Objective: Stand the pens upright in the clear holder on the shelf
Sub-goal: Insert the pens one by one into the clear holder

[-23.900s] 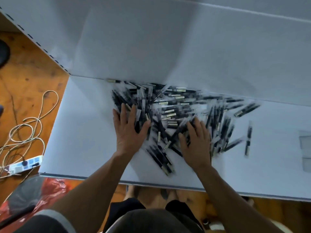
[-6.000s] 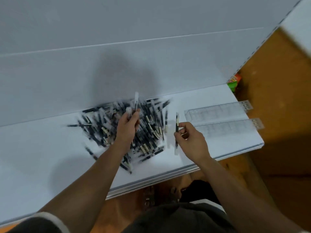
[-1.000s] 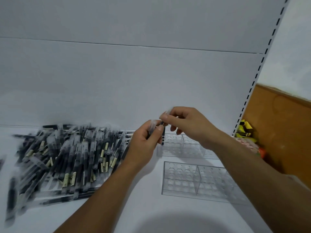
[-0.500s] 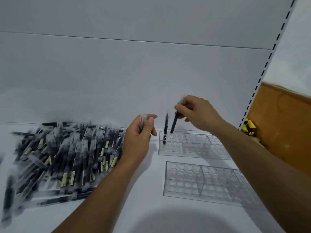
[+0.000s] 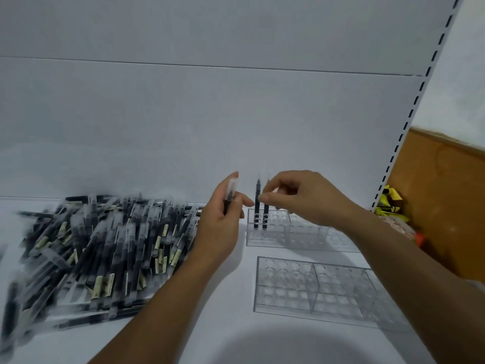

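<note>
A large pile of black pens with clear caps lies on the white shelf at the left. Two clear holders with rows of round holes stand at the right: a far holder and a near holder. Two black pens stand upright side by side in the far holder's left end: the left pen and the right pen. My right hand pinches the right pen near its top. My left hand holds one pen upright just left of the holder.
The shelf's white back panel rises behind. A slotted upright bounds the shelf at the right, with yellow packets and an orange-brown wall beyond it. A round pale shape fills the bottom edge of the view.
My right hand has lowered its tilted pen into a hole beside the first one, so two pens now stand in the far holder. My left hand keeps its pen and has barely moved.
</note>
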{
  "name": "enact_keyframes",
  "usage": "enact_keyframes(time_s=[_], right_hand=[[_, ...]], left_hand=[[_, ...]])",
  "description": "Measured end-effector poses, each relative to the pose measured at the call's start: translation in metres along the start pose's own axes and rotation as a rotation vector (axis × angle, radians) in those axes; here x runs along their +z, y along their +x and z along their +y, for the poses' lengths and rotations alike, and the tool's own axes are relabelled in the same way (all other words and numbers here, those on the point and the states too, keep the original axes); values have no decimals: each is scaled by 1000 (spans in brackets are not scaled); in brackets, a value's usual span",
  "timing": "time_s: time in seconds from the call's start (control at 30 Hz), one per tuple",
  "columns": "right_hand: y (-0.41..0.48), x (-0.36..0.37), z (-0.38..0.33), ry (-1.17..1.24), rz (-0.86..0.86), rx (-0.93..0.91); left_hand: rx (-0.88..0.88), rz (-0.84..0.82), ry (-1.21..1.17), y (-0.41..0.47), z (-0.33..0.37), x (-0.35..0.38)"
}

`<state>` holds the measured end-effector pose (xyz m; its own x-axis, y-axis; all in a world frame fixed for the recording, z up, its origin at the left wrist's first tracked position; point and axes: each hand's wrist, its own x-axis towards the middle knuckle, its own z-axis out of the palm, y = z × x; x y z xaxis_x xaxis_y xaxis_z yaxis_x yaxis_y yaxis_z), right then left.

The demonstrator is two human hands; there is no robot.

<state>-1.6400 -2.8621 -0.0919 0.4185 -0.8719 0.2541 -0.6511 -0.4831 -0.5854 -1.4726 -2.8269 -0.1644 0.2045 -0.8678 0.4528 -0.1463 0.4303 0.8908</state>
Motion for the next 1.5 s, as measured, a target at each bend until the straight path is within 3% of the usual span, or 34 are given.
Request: enact_keyframes(time_s=[0.23,0.33,0.47,0.57,0.63,0.8,0.97,1.1,1.27,1.5], right_hand=[[-2,30,-20,250,13,-91],[-2,23,-18,351,46,-64],[6,-11,-6,611,285,7],[10,-30,9,471,433,14],[13,-29,18,387,406,34],[23,-16,25,292,335,37],[30,-12,21,271,329,13],[35,-5,18,244,310,12],[38,13,22,-15,73,62],[37,8,21,-133,57,110]], left_hand=[[66,-133,170,-3,-4,1],[76,-105,179,-2,-3,2],[4,-55,294,1,-5,-1],[-214,-207,363,-1,-15,0],[-334,-244,296,-3,-21,4],[-432,-209,-5,-2,-19,12],[-493,-142,-166,2,-19,13],[-473,-130,-142,2,-17,13],[-475,-169,-114,2,-15,12],[-448,-161,-22,1,-14,12]])
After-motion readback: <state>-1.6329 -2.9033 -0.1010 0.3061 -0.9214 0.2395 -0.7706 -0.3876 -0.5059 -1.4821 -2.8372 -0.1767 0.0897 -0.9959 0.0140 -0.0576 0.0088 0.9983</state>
